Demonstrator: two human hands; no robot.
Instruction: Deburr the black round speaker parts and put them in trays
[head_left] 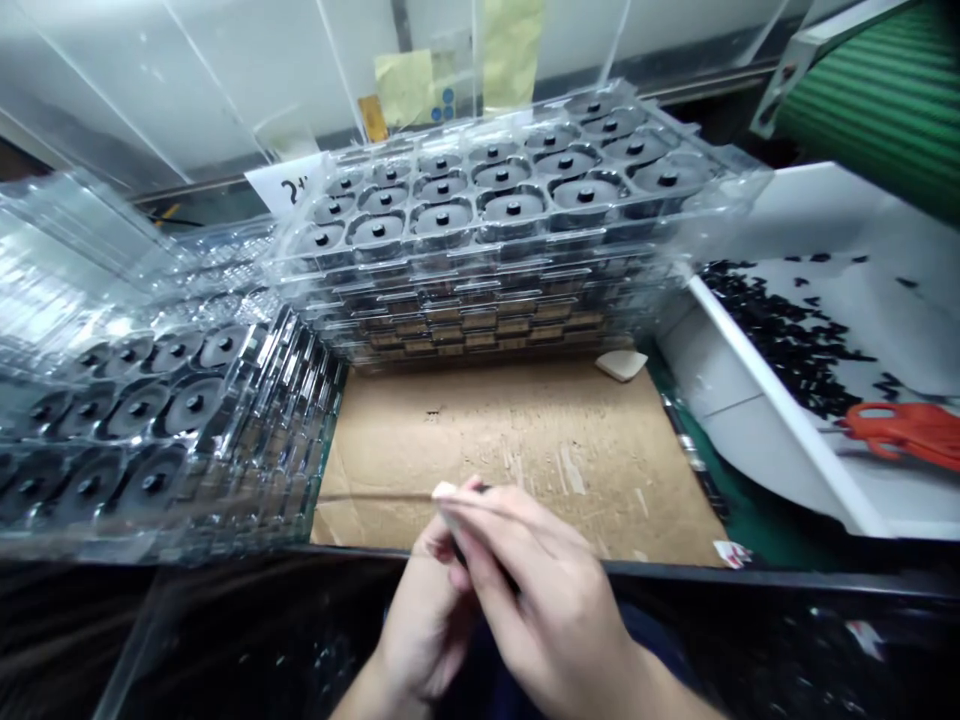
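Observation:
Close together over the front edge of the cardboard sheet (495, 430), my two hands meet. My right hand (559, 590) is closed, its fingers pinching a thin, blurred stick-like thing (375, 497) that reaches out to the left. A small white piece (444, 490) shows at the fingertips. My left hand (420, 610) sits just under it with its fingers curled in. Something dark shows between the hands, mostly hidden by the fingers, and its kind cannot be made out.
Stacked clear plastic trays (465, 260) with round dark parts stand behind the cardboard, and another stack (247, 420) stands left. At right, a white bin (772, 400) holds small black pieces (787, 330) and orange-handled scissors (907, 430). A whitish scrap (621, 365) lies on the cardboard.

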